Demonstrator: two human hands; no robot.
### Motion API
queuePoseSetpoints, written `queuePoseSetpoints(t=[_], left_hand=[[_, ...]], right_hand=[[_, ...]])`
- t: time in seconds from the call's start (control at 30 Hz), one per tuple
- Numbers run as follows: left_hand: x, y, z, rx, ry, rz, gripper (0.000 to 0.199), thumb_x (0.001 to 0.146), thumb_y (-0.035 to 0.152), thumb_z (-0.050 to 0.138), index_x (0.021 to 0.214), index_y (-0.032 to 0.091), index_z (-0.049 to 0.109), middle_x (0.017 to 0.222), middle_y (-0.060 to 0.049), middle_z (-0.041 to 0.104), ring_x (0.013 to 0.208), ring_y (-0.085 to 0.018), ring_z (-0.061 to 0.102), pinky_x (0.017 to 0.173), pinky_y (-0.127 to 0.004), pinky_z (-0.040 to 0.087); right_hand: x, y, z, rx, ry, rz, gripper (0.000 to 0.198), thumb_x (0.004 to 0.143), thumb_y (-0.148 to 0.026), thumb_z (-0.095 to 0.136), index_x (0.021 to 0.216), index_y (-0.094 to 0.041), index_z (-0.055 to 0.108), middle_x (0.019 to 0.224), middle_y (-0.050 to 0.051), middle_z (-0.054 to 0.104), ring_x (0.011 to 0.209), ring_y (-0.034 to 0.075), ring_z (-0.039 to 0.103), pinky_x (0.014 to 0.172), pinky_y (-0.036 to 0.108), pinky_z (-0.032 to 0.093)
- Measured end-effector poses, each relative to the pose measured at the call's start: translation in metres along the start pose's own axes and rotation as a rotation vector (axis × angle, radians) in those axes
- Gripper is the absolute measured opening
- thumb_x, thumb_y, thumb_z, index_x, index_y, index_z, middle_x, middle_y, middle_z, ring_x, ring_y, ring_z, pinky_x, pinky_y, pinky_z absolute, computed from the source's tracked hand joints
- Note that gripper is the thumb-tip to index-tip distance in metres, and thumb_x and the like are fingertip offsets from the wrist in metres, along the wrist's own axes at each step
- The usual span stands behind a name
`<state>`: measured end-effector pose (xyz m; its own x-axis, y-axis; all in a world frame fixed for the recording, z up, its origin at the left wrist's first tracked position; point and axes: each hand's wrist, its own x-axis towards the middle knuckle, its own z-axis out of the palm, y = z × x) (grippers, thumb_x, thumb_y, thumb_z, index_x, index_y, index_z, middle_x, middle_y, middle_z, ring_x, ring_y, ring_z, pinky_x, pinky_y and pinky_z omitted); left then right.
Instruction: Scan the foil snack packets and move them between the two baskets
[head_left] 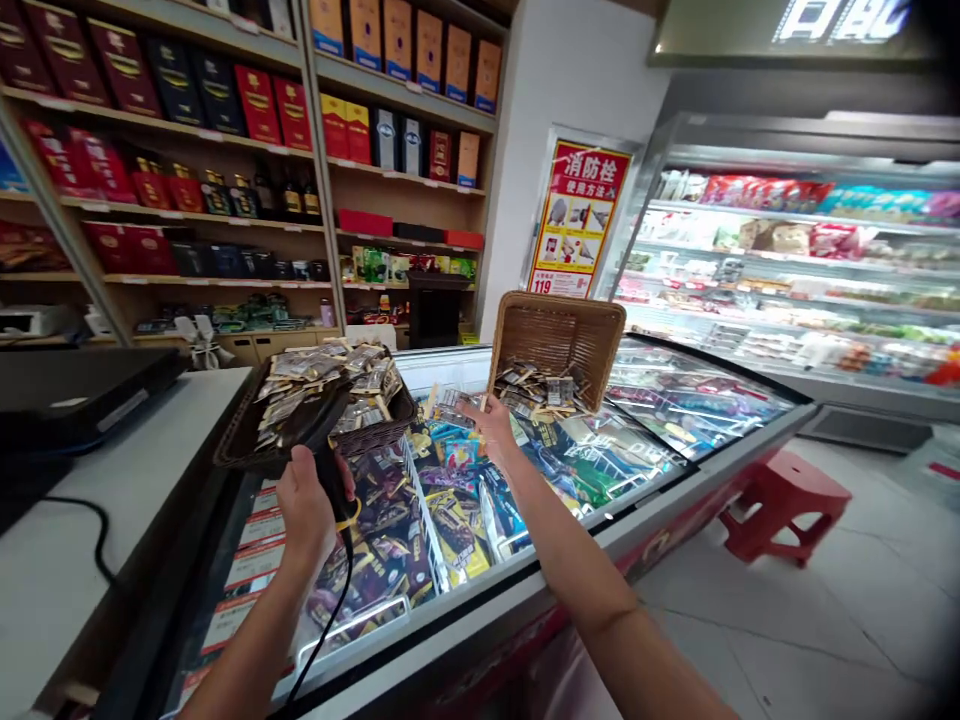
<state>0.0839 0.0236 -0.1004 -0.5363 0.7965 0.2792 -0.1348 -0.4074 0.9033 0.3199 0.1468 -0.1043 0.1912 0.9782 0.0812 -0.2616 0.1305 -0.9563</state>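
My left hand (306,505) is wrapped round the handle of a black barcode scanner (319,425), whose cord runs down from the grip. The scanner's head is over a dark woven basket (379,436) heaped with small clear packets (315,375) that have pale sticks. In my right hand (493,428), a similar clear packet (454,402) is pinched between thumb and fingers. Just to the right of it, a tan wicker basket (561,328) stands tilted, with more such packets (551,388) in its lower part. What is printed on the packets is too small to read.
Both baskets rest on a glass-topped freezer (457,540) full of wrapped ice creams. A pale counter (127,480) with a black device (90,395) lies at left. A red stool (787,505) stands on the floor at right. Shelves of boxes (217,95) line the back.
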Motion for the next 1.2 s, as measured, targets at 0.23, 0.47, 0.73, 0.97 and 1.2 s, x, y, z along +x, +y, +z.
queuePoseSetpoints(t=[0.23,0.47,0.73,0.97,1.2], left_hand=[[-0.009,-0.007,0.001,0.174,-0.299,-0.16,0.079,0.076,0.099,0.06,0.094,0.023,0.062,0.058,0.0,0.065,0.042,-0.02,0.061,0.032,-0.028,0.039],[-0.008,-0.013,-0.002,0.35,-0.555,-0.313,0.082,0.074,0.103,0.058,0.083,0.022,0.066,0.05,-0.001,0.059,0.04,-0.021,0.058,0.032,-0.029,0.038],[-0.009,-0.016,-0.002,0.397,-0.649,-0.322,0.078,0.074,0.102,0.062,0.076,0.023,0.065,0.049,-0.001,0.057,0.046,-0.021,0.061,0.037,-0.027,0.034],[-0.012,-0.012,0.0,0.416,-0.638,-0.263,0.079,0.076,0.101,0.059,0.075,0.023,0.064,0.049,-0.002,0.058,0.048,-0.021,0.062,0.039,-0.028,0.041],[-0.012,-0.011,0.002,0.41,-0.63,-0.269,0.076,0.076,0.1,0.061,0.073,0.024,0.063,0.047,-0.001,0.057,0.045,-0.021,0.06,0.04,-0.03,0.044]], right_hand=[[0.017,0.006,-0.02,0.22,0.068,0.102,0.049,0.065,-0.057,0.097,0.079,-0.022,0.065,0.059,-0.005,0.055,0.051,0.01,0.044,0.045,0.025,0.025],[0.016,-0.002,-0.024,0.233,0.006,0.179,0.035,0.084,-0.046,0.09,0.078,-0.022,0.066,0.055,-0.008,0.04,0.047,0.009,0.034,0.044,0.026,0.025],[0.018,0.001,-0.027,0.193,0.009,0.154,0.035,0.077,-0.037,0.097,0.074,-0.02,0.067,0.056,-0.008,0.05,0.049,0.008,0.039,0.044,0.024,0.031],[0.024,0.004,-0.026,0.477,0.013,0.391,0.017,0.085,-0.007,0.081,0.082,-0.019,0.068,0.075,0.001,0.076,0.068,0.015,0.075,0.07,0.026,0.065],[0.019,0.001,-0.023,0.443,-0.031,0.425,0.012,0.088,-0.009,0.077,0.084,-0.019,0.07,0.07,-0.001,0.072,0.065,0.013,0.069,0.074,0.026,0.066]])
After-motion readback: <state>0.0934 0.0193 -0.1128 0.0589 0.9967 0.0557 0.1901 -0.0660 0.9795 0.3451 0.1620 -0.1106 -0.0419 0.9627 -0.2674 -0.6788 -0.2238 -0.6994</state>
